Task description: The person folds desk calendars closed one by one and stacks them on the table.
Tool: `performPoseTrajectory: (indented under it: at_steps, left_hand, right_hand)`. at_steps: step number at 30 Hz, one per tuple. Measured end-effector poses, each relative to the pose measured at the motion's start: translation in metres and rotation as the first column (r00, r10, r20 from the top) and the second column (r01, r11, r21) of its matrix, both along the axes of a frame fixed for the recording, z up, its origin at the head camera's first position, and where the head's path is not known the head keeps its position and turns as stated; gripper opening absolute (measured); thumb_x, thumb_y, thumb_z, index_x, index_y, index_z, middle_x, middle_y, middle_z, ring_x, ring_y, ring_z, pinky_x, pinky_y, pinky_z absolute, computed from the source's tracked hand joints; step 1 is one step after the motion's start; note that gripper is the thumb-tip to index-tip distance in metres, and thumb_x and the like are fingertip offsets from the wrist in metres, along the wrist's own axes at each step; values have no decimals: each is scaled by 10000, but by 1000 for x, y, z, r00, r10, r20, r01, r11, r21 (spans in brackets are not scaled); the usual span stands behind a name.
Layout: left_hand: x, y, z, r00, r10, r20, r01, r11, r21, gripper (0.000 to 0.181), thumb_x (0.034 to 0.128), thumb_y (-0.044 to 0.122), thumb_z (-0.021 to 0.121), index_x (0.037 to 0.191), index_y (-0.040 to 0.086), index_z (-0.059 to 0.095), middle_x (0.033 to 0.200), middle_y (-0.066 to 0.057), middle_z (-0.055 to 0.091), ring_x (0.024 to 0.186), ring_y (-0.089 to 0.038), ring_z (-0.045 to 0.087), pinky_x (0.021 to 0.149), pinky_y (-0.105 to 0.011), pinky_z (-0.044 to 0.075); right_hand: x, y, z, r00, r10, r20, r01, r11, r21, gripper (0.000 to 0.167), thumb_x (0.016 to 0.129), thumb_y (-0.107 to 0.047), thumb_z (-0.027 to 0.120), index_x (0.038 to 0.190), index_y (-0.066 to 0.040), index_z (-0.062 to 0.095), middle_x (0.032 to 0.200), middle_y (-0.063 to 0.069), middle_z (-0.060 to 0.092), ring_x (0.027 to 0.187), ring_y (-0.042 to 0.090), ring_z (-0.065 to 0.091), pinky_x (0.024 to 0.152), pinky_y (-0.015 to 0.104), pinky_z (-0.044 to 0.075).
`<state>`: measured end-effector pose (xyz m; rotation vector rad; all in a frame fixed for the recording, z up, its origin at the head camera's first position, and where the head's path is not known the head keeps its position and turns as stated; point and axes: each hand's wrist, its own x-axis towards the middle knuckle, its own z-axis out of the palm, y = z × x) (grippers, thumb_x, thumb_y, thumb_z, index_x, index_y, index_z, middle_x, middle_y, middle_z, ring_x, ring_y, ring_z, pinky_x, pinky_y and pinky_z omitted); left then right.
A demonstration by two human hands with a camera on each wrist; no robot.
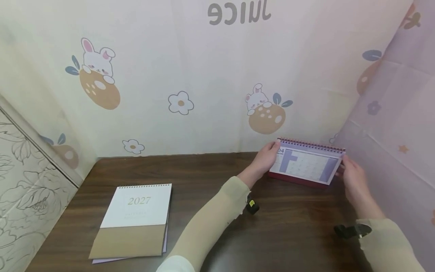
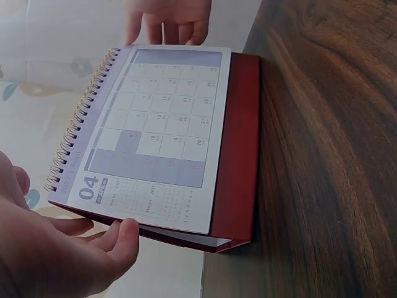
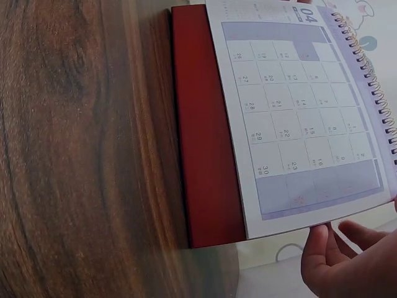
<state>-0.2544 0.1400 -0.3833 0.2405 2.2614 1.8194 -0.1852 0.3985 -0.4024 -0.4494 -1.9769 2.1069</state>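
Observation:
A desk calendar with a spiral-bound top and dark red base stands tilted back at the table's far right, its page marked 04. My left hand holds its left end, fingertips at the side edge in the left wrist view. My right hand holds the opposite end, with fingertips against the page edge in the right wrist view. The red base meets or nearly meets the wood. Another calendar, white and tan with 2027 on its cover, lies at the left of the table.
The dark wooden table ends at a cloth backdrop printed with rabbits and flowers. A similar cloth wall rises close to my right hand. A floral panel borders the left side.

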Motion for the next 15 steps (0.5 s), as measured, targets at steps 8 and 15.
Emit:
performPoseTrajectory:
  at_steps: [8, 15]
  left_hand:
    - [2, -2, 2, 1000, -7, 10, 7, 1000, 14, 651, 1019, 616, 327, 1417, 152, 551, 1147, 34, 648, 1038, -128, 578, 1023, -412, 433]
    - [1, 0, 2, 1000, -17, 23, 17, 1000, 7, 633, 1028, 596, 335, 1405, 142, 564, 1143, 28, 655, 1055, -132, 585, 1030, -401, 429]
  right_hand:
    - [6, -2, 5, 1000, -7, 0, 7, 1000, 9, 773, 1047, -408, 466, 1525, 110, 151, 968, -140, 540, 826, -3, 552, 707, 129, 492]
    - [11, -7, 7, 995, -95, 33, 94, 995, 27, 592, 1045, -406, 465, 1465, 7, 401, 901, -146, 564, 770, 14, 544, 651, 127, 460]
